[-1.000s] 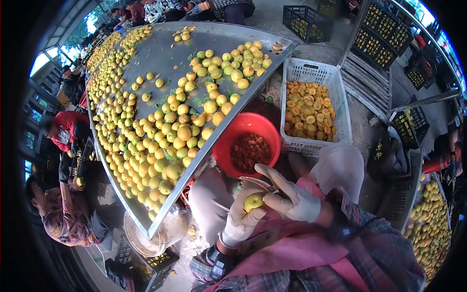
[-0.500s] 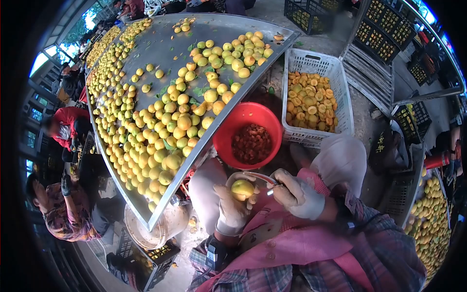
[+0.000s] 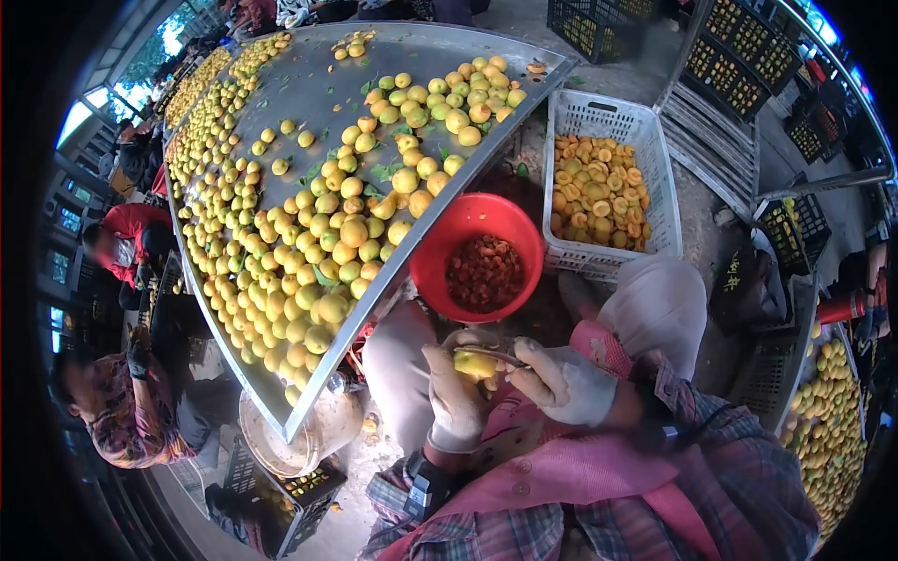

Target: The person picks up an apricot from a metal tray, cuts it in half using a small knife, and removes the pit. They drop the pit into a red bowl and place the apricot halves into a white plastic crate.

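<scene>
My left hand, in a pale work glove, is closed around a yellow apricot above my lap. The gloved right hand grips a small knife, its blade lying against the fruit's upper side. Fingers hide the knife's handle, and how deep the blade sits cannot be made out. Just beyond both hands stands a red basin holding reddish-brown pits. Behind it to the right, a white plastic crate contains orange apricot halves.
A metal-topped table with a raised edge carries many whole apricots on my left. Below its corner stands a white bucket. Co-workers sit at far left. Black crates and a slatted rack stand at right.
My right hand has brought the knife down and left onto the apricot, which now shows a brighter yellow surface. At far left, a co-worker's raised hand has shifted slightly.
</scene>
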Motion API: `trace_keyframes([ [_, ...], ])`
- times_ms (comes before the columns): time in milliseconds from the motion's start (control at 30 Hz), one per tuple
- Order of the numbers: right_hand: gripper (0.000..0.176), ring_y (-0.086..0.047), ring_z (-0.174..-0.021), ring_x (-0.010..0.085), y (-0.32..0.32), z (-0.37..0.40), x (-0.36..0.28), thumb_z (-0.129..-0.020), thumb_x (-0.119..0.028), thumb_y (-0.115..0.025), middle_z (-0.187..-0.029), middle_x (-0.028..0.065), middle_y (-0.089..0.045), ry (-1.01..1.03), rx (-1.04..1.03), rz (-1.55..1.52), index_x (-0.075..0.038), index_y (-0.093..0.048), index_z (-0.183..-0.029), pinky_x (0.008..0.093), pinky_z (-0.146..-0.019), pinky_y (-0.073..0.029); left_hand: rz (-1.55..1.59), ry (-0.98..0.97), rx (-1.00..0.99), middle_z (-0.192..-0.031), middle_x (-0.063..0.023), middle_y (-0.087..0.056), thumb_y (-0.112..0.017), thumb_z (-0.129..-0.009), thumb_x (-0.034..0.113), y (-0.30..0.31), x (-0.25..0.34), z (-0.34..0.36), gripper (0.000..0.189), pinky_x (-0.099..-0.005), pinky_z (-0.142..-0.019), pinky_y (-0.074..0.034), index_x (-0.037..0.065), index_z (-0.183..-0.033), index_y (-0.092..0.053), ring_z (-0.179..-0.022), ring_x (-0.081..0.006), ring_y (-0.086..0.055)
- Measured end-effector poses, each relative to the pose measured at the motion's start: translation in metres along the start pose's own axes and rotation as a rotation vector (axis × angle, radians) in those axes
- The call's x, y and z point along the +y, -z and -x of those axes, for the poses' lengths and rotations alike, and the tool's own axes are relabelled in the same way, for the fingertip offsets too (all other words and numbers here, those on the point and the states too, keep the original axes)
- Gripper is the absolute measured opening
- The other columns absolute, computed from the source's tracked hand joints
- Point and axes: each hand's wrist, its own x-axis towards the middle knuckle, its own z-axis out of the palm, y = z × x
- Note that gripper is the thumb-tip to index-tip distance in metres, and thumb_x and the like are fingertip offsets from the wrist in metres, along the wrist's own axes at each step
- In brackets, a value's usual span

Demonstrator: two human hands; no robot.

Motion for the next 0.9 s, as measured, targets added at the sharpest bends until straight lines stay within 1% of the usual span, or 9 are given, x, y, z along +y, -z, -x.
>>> trace_keyframes([
  [367,0.033,-0.064,-0.075,0.0376,-0.005,0.003,0.003,-0.095,-0.025,-0.054,-0.088,0.0191,-0.063,0.003,-0.044,0.061,0.001,-0.05,-0.114,0.0431,-0.063,-0.052,-0.013,-0.076,0.207,-0.07,-0.0015,-0.059,-0.018,-0.099,0.062,-0.014,-0.011,0.003,0.071,-0.0193,-0.052,-0.036,0.004,-0.095,-0.059,-0.056,-0.0087,-0.049],
  [467,0.035,-0.063,-0.078,0.0387,-0.008,0.004,0.006,-0.096,-0.026,-0.053,-0.091,0.0207,-0.063,-0.007,-0.063,0.095,0.002,-0.049,-0.117,0.0449,-0.066,-0.052,-0.041,-0.08,0.213,-0.076,-0.0024,-0.061,-0.019,-0.099,0.062,-0.009,-0.021,0.002,0.07,-0.0206,-0.057,-0.04,0.004,-0.095,-0.059,-0.063,-0.0105,-0.053],
  [567,0.038,-0.062,-0.084,0.0405,-0.012,0.005,0.007,-0.096,-0.027,-0.052,-0.096,0.0232,-0.062,-0.031,-0.085,0.07,0.003,-0.048,-0.119,0.0466,-0.072,-0.051,-0.122,-0.204,0.17,-0.084,-0.004,-0.062,-0.02,-0.099,0.062,-0.004,-0.03,-0.001,0.07,-0.024,-0.067,-0.046,0.004,-0.098,-0.059,-0.073,-0.0126,-0.057],
  [633,0.038,-0.061,-0.092,0.0413,-0.013,0.004,0.005,-0.096,-0.027,-0.052,-0.101,0.0246,-0.061,-0.06,0.008,-0.014,0.003,-0.047,-0.121,0.0468,-0.077,-0.049,-0.026,-0.165,0.018,-0.099,-0.0068,-0.06,-0.023,-0.1,0.057,-0.001,-0.024,0.001,0.065,-0.0264,-0.079,-0.045,0.0,-0.117,-0.05,-0.083,-0.0152,-0.057],
  [667,0.038,-0.061,-0.092,0.0413,-0.015,0.003,0.007,-0.096,-0.027,-0.052,-0.101,0.0246,-0.061,-0.06,0.01,-0.014,0.003,-0.047,-0.121,0.0468,-0.077,-0.049,-0.027,-0.164,0.016,-0.099,-0.0068,-0.06,-0.023,-0.1,0.057,0.0,-0.023,0.0,0.065,-0.0264,-0.079,-0.045,0.0,-0.117,-0.05,-0.083,-0.0152,-0.057],
  [733,0.037,-0.06,-0.096,0.0417,-0.016,0.0,0.015,-0.097,-0.026,-0.051,-0.103,0.0238,-0.06,-0.074,0.056,-0.087,0.002,-0.048,-0.121,0.046,-0.079,-0.048,-0.041,-0.227,-0.155,-0.104,-0.0055,-0.058,-0.031,-0.101,0.05,0.004,-0.021,-0.003,0.058,-0.0263,-0.08,-0.044,-0.001,-0.124,-0.047,-0.087,-0.0136,-0.056],
  [767,0.037,-0.06,-0.096,0.0417,-0.014,-0.001,0.016,-0.097,-0.026,-0.051,-0.103,0.0238,-0.06,-0.075,0.057,-0.085,0.002,-0.048,-0.121,0.046,-0.079,-0.048,-0.08,-0.148,-0.273,-0.108,-0.0049,-0.055,-0.045,-0.098,0.032,0.014,-0.011,-0.002,0.046,-0.0257,-0.082,-0.044,-0.002,-0.129,-0.044,-0.093,-0.0125,-0.054],
  [800,0.035,-0.059,-0.095,0.0417,-0.012,-0.002,0.016,-0.097,-0.025,-0.051,-0.103,0.023,-0.06,-0.021,0.076,-0.14,0.001,-0.048,-0.12,0.0456,-0.079,-0.047,-0.08,-0.146,-0.276,-0.108,-0.0049,-0.055,-0.045,-0.098,0.032,0.018,-0.001,-0.002,0.046,-0.0257,-0.082,-0.044,-0.002,-0.129,-0.044,-0.093,-0.0125,-0.054],
  [900,0.032,-0.059,-0.094,0.0416,-0.009,-0.007,0.022,-0.097,-0.025,-0.051,-0.102,0.0217,-0.06,0.013,0.024,-0.239,-0.001,-0.05,-0.119,0.045,-0.078,-0.047,-0.152,0.08,-0.357,-0.106,-0.0042,-0.056,-0.053,-0.088,0.005,0.015,0.022,-0.001,0.043,-0.0219,-0.081,-0.043,-0.001,-0.129,-0.044,-0.092,-0.0104,-0.052],
])
